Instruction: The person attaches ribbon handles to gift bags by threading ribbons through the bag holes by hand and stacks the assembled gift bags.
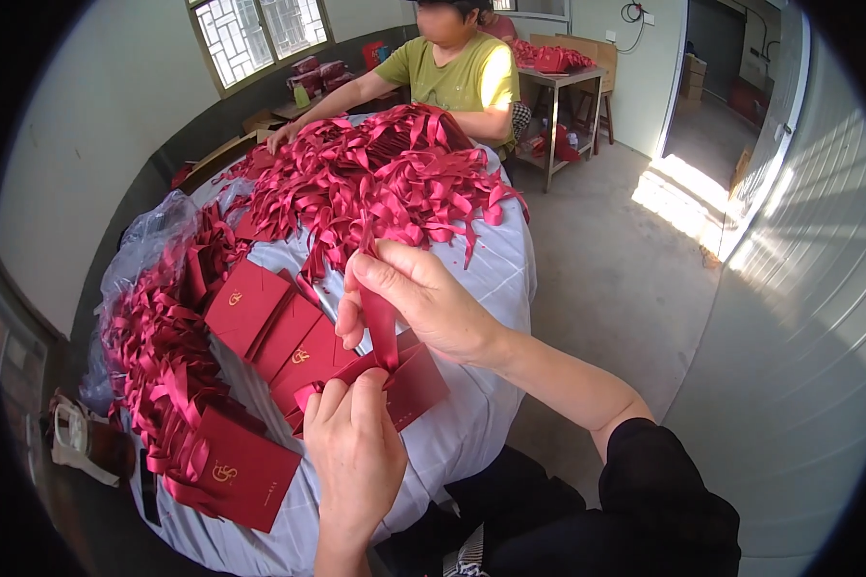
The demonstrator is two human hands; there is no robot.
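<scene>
White-clothed table (479, 412) noted, on which a red bag (423, 385) is gripped at its ribboned rim by the nearer left hand (356, 452), its ribbon (382, 332), extended lengthwise upward, being pinched by the right hand (419, 288) above.

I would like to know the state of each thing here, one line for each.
Ribbon: stretched upward from the bag
Right hand: pinching the ribbon
Left hand: curled at the ribbon's base, grip partly hidden
Bag: partly covered by left hand
Bag row: flat, overlapping
Ribbon heap: loose, jumbled
Plastic: crumpled
Cloth: wrinkled
Doorway: open
</scene>
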